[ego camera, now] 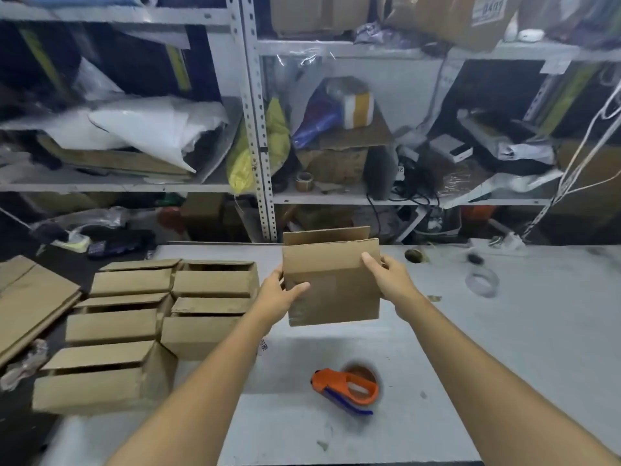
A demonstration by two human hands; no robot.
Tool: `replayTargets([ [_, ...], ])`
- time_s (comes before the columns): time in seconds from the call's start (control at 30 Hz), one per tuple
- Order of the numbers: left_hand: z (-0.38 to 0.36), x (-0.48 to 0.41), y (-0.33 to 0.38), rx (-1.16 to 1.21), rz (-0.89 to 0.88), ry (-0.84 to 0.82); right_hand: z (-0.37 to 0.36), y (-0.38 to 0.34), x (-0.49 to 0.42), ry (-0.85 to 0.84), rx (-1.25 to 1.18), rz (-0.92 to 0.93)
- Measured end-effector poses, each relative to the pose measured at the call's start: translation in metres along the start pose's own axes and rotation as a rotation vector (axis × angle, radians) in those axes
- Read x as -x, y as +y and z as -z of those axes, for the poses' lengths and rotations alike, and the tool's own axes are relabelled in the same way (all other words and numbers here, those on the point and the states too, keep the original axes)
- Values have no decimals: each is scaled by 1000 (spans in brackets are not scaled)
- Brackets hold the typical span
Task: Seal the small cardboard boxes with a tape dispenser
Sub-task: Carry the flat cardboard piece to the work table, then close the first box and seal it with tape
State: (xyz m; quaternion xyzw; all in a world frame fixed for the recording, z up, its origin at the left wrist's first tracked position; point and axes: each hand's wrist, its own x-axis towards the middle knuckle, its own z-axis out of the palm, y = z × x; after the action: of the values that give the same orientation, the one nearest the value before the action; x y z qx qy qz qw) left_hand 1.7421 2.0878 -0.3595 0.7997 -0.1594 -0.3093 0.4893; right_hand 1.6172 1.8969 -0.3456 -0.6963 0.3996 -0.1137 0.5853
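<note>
Beyond the tape dispenser (pixel 346 388), a cardboard box (pixel 332 280) held aloft.
Long axis left-right, open flaps pointing away; left hand (pixel 279 295) and right hand (pixel 389 279) grip its ends.

A cluttered stockroom or packing area. Grey slotted-metal shelving (pixel 258 129) is running across the back, its shelves overflowing with cardboard cartons (pixel 336 163), white plastic sacks (pixel 158 129), a yellow bag (pixel 242 163), loose cables (pixel 403 193) and a roll of brown tape (pixel 304 180). In front, a pale worktable (pixel 504 348) is standing, with small open cardboard boxes (pixel 134 314) sitting in rows at its left, flattened cardboard (pixel 30 297) lying beside them and an orange tape dispenser (pixel 346 386) lying near the front edge. A clear tape roll (pixel 482 280) is lying further right. Above the table, a person's left hand (pixel 279 294) and right hand (pixel 389 277) are gripping one more box (pixel 332 280) by its sides.
</note>
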Motion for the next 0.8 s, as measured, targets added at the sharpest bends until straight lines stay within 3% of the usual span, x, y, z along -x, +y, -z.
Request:
replayTargets([
  [0.2, -27, -24, -30, 77, 109, -17, 15, 51, -22, -25, 12, -58],
  [0.43, -45, -43, -65, 75, 107, -10, 7, 91, -39, -91, -46, -150],
  [0.8, -50, -54, -97, 66, 152, 15, -19, 129, -50, -89, 83, -123],
])
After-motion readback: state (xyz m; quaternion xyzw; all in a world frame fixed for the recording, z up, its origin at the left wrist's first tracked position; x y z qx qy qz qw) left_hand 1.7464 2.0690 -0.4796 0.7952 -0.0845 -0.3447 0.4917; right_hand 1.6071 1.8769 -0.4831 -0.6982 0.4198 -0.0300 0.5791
